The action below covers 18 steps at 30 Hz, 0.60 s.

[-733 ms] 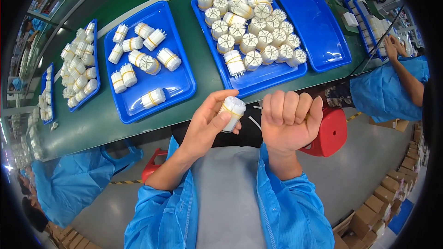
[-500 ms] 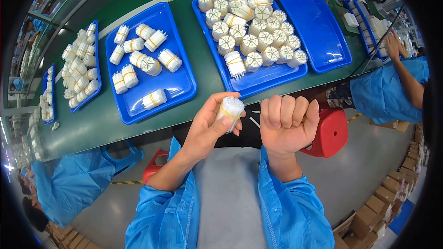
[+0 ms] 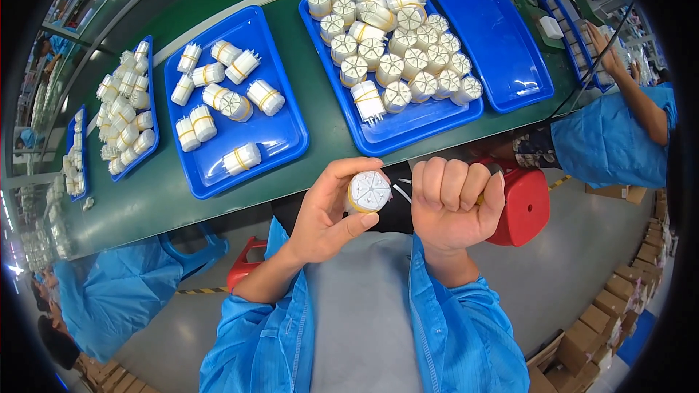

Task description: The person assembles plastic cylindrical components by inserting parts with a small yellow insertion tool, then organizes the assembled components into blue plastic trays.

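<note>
My left hand (image 3: 331, 211) is closed around a bundle of white wedge-shaped pieces (image 3: 370, 191), a short cylinder bound with a yellow band. Its round end, split into wedges, faces up toward me. Beside it, my right hand (image 3: 457, 204) makes a fist, knuckles up, around a tool with two thin pale prongs (image 3: 401, 193) that stick out toward the bundle without touching it. Bits of yellow and black show at the thumb side of the fist; the rest of the tool is hidden by the fingers.
Ahead on the green bench (image 3: 320, 113) lies a blue tray (image 3: 393, 138) packed with banded bundles, with a bare blue tray (image 3: 502, 51) right of it. Another tray (image 3: 291, 138) at left holds several bundles. Red stools (image 3: 528, 207) stand beside me; a co-worker in blue (image 3: 611, 135) works at right.
My left hand has tilted the bundle so its round end now faces up at me, and brought it slightly lower. My right hand stays nearly in place, still in a fist.
</note>
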Each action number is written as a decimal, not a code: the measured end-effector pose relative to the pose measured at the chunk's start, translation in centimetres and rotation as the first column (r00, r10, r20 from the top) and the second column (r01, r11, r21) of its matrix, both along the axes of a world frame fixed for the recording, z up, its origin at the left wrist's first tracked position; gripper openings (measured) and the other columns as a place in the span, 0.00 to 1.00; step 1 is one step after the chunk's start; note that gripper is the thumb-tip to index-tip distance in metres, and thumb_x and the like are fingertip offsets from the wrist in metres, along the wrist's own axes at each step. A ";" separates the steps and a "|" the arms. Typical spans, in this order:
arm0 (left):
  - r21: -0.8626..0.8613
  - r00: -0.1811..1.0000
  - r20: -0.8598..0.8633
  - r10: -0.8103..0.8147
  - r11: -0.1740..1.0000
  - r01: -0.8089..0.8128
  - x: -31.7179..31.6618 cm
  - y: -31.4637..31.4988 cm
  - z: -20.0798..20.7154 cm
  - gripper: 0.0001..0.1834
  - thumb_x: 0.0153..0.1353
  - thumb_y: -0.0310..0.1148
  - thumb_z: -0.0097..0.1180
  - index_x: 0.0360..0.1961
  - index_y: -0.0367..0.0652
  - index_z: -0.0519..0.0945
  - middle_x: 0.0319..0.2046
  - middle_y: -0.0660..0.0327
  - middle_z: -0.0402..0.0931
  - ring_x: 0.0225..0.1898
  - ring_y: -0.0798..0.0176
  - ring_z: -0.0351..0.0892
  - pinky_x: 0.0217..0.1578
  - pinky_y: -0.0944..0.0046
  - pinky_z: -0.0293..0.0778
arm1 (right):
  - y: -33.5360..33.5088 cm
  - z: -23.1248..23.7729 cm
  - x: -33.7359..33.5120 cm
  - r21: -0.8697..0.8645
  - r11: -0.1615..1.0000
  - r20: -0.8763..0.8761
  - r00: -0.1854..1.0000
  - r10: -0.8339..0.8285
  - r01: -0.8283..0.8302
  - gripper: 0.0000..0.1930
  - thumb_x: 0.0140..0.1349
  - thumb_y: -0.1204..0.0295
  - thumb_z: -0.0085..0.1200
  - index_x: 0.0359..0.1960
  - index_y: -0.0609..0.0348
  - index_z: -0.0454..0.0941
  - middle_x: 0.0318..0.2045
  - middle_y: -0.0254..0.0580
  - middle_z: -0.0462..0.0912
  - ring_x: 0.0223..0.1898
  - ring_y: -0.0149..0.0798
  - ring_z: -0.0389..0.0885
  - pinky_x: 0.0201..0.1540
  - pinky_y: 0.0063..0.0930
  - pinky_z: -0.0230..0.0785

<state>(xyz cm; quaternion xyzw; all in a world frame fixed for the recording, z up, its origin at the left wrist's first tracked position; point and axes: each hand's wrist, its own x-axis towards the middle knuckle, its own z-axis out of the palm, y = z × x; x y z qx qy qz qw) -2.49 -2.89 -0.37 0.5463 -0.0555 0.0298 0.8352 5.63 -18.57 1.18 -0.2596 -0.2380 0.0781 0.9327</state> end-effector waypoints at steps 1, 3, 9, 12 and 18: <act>0.000 1.000 0.000 0.001 1.000 -0.001 0.0 -0.1 -0.2 0.30 0.59 0.28 0.62 0.61 0.37 0.65 0.49 0.51 0.74 0.50 0.58 0.77 0.54 0.57 0.72 | 0.0 0.0 0.0 -0.004 1.000 -0.002 1.000 -0.007 0.007 0.25 0.76 0.58 0.26 0.18 0.49 0.56 0.15 0.29 0.61 0.18 0.31 0.57 0.25 0.29 0.52; -0.006 0.992 0.121 0.020 1.000 -0.019 -0.1 -0.2 -0.8 0.30 0.58 0.25 0.61 0.61 0.37 0.65 0.50 0.49 0.73 0.52 0.55 0.76 0.54 0.56 0.72 | -0.1 -0.2 0.1 -0.005 1.000 -0.003 1.000 -0.008 0.008 0.24 0.76 0.58 0.27 0.18 0.49 0.56 0.15 0.29 0.61 0.18 0.31 0.57 0.25 0.29 0.52; 0.261 0.970 0.244 0.025 0.961 -0.091 0.2 0.7 -0.6 0.32 0.52 0.19 0.61 0.59 0.37 0.67 0.51 0.47 0.70 0.56 0.54 0.73 0.55 0.57 0.71 | -0.5 -0.4 0.2 -0.083 0.996 0.003 1.000 0.021 -0.021 0.25 0.75 0.52 0.29 0.19 0.50 0.58 0.15 0.30 0.61 0.18 0.30 0.57 0.25 0.28 0.50; 0.411 0.977 0.203 0.060 0.901 -0.141 0.0 1.0 0.5 0.29 0.50 0.17 0.58 0.56 0.36 0.70 0.52 0.48 0.70 0.55 0.56 0.73 0.55 0.58 0.71 | -0.8 0.4 0.1 -0.420 0.907 0.047 0.997 0.055 -0.030 0.27 0.73 0.48 0.31 0.23 0.56 0.66 0.18 0.32 0.65 0.19 0.30 0.57 0.26 0.27 0.50; 0.439 0.968 0.239 0.078 0.881 -0.179 0.3 1.8 0.1 0.26 0.47 0.17 0.58 0.51 0.35 0.73 0.45 0.52 0.75 0.43 0.60 0.77 0.45 0.63 0.74 | -1.2 1.3 0.8 -0.861 0.487 0.318 0.903 0.290 0.147 0.15 0.67 0.62 0.51 0.32 0.64 0.74 0.23 0.44 0.69 0.23 0.43 0.67 0.28 0.34 0.60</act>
